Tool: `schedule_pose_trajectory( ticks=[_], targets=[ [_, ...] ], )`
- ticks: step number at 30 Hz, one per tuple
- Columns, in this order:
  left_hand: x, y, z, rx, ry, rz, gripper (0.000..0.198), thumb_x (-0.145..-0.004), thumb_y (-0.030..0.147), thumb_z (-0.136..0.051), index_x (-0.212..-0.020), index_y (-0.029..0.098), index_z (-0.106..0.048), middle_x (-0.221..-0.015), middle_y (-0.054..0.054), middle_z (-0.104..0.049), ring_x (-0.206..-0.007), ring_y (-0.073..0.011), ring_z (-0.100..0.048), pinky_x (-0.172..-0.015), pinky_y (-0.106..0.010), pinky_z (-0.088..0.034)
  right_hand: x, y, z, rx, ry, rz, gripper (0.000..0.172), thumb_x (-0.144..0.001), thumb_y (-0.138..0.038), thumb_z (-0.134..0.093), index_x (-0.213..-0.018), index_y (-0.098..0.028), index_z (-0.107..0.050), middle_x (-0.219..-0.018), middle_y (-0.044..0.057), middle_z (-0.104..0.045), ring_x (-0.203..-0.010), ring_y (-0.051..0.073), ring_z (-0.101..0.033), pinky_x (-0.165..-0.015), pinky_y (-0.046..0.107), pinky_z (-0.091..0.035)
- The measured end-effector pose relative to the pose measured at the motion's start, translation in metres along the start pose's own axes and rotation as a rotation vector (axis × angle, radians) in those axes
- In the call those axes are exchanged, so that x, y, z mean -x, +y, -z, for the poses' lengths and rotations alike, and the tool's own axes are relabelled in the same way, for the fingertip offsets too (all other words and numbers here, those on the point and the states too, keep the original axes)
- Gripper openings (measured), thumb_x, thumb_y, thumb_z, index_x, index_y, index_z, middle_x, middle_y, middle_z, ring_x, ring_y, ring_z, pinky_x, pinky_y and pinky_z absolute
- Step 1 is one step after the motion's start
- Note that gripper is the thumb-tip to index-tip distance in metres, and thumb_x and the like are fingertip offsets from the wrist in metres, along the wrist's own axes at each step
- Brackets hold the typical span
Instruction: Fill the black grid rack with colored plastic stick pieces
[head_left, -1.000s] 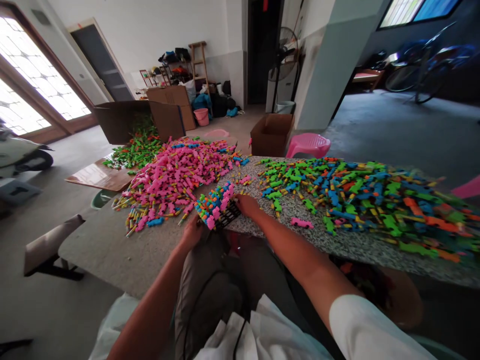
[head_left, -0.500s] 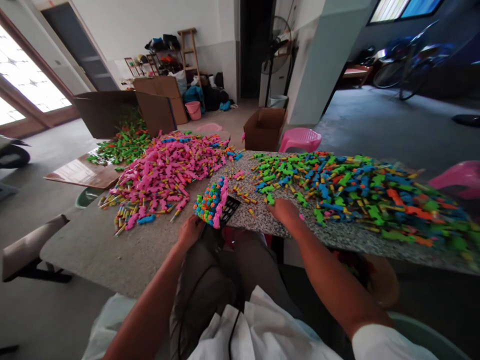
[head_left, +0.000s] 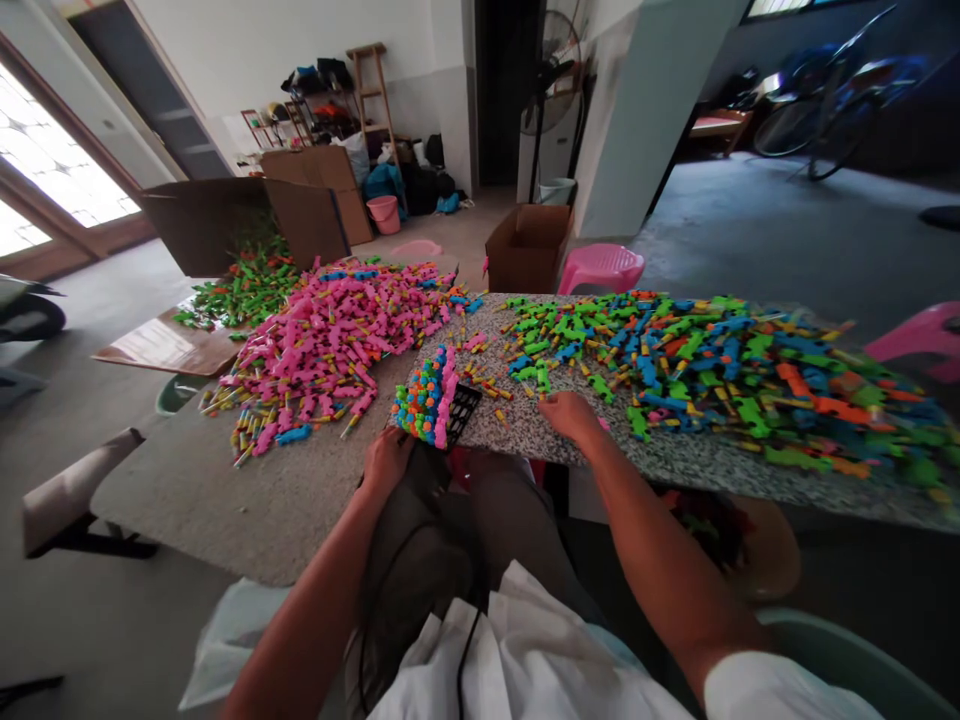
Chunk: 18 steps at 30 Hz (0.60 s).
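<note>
Here the speckled stone table [head_left: 697,470] spans the view, with a lower grey slab to its left. On the table lies a broad heap of mixed green, blue and orange toy pieces [head_left: 720,370]; on the slab, a pile of pink toy pieces [head_left: 337,340]. Beyond the pink pile, green pieces spill by an open cardboard box [head_left: 217,225] on the floor, and a smaller cardboard box [head_left: 529,245] stands beside a pink stool [head_left: 604,268].

Both forearms reach forward from white sleeves. The left arm runs straight ahead, and the left hand [head_left: 386,462] sits at the near edge where slab and table meet, its grip clenched on the lower corner of a black grid tray [head_left: 459,412], which it props tilted on that edge. The tray's cells are mostly filled with bright coloured pieces, pink ones along one side; a bare black strip shows at the right.

The right arm angles inward from the right, wrist low over the table. The right hand [head_left: 570,415] rests palm down on the near fringe of the mixed heap, just right of the tray, fingers curled over a small pink piece; whether the grip has closed on it I cannot tell.

No readable writing or labels show on the boxes, tray or pieces.
</note>
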<state>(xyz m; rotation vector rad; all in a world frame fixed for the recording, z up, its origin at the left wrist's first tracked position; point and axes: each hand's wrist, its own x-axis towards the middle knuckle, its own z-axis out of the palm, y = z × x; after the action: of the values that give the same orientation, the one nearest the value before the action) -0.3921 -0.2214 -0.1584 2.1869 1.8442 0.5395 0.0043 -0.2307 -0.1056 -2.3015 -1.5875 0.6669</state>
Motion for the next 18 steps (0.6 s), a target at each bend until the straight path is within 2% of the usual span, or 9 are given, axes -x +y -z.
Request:
schedule_pose_trajectory(
  ticks=[3, 6, 8, 11, 15, 18],
  targets=[
    [0.000, 0.000, -0.001, -0.008, -0.002, 0.018, 0.030, -0.101, 0.036, -0.054, -0.107, 0.021, -0.079, -0.112, -0.011, -0.077, -0.103, -0.0248, -0.071, -0.088, -0.031, -0.050, 0.007, -0.016, -0.008, -0.414, -0.098, 0.135, 0.029, -0.093, -0.034, -0.049, -0.086, -0.017, -0.072, -0.065, 0.005, -0.068, -0.060, 0.019, -0.065, -0.062, 0.027, -0.049],
    [-0.001, 0.001, -0.001, -0.023, -0.019, 0.042, 0.030, -0.101, 0.037, -0.054, -0.107, 0.019, -0.078, -0.107, -0.011, -0.077, -0.100, -0.0249, -0.072, -0.084, -0.030, -0.050, 0.019, -0.041, -0.027, -0.753, -0.181, 0.283, 0.021, -0.089, -0.032, -0.050, -0.075, -0.020, -0.060, -0.053, -0.002, -0.057, -0.045, 0.013, -0.052, -0.050, 0.023, -0.043],
    [-0.001, 0.002, -0.001, -0.024, -0.024, 0.047, 0.030, -0.101, 0.038, -0.055, -0.109, 0.019, -0.077, -0.109, -0.011, -0.078, -0.101, -0.0248, -0.072, -0.083, -0.029, -0.049, 0.025, -0.059, -0.043, -0.892, -0.182, 0.346, 0.015, -0.086, -0.032, -0.053, -0.075, -0.022, -0.054, -0.051, -0.005, -0.054, -0.042, 0.012, -0.049, -0.046, 0.023, -0.042],
    [-0.002, 0.003, 0.000, -0.027, -0.031, 0.055, 0.030, -0.102, 0.037, -0.055, -0.112, 0.020, -0.077, -0.110, -0.010, -0.079, -0.102, -0.0245, -0.072, -0.083, -0.029, -0.049, 0.028, -0.080, -0.064, -1.038, -0.184, 0.346, 0.010, -0.082, -0.032, -0.059, -0.085, -0.023, -0.057, -0.051, -0.008, -0.054, -0.040, 0.012, -0.048, -0.043, 0.023, -0.041],
    [-0.002, 0.004, 0.000, -0.037, -0.034, 0.070, 0.029, -0.102, 0.036, -0.056, -0.111, 0.020, -0.077, -0.110, -0.010, -0.079, -0.101, -0.0239, -0.073, -0.082, -0.029, -0.047, 0.021, -0.093, -0.084, -1.130, -0.255, 0.216, 0.021, -0.082, -0.040, -0.067, -0.088, -0.020, -0.066, -0.057, -0.004, -0.061, -0.048, 0.014, -0.055, -0.045, 0.024, -0.046],
    [-0.002, 0.004, 0.000, -0.042, -0.029, 0.089, 0.029, -0.102, 0.037, -0.056, -0.109, 0.020, -0.078, -0.109, -0.010, -0.079, -0.098, -0.0238, -0.073, -0.080, -0.029, -0.047, 0.018, -0.094, -0.093, -1.153, -0.262, 0.202, 0.029, -0.079, -0.047, -0.075, -0.087, -0.019, -0.070, -0.061, -0.003, -0.063, -0.053, 0.013, -0.057, -0.047, 0.023, -0.046]
  ],
)
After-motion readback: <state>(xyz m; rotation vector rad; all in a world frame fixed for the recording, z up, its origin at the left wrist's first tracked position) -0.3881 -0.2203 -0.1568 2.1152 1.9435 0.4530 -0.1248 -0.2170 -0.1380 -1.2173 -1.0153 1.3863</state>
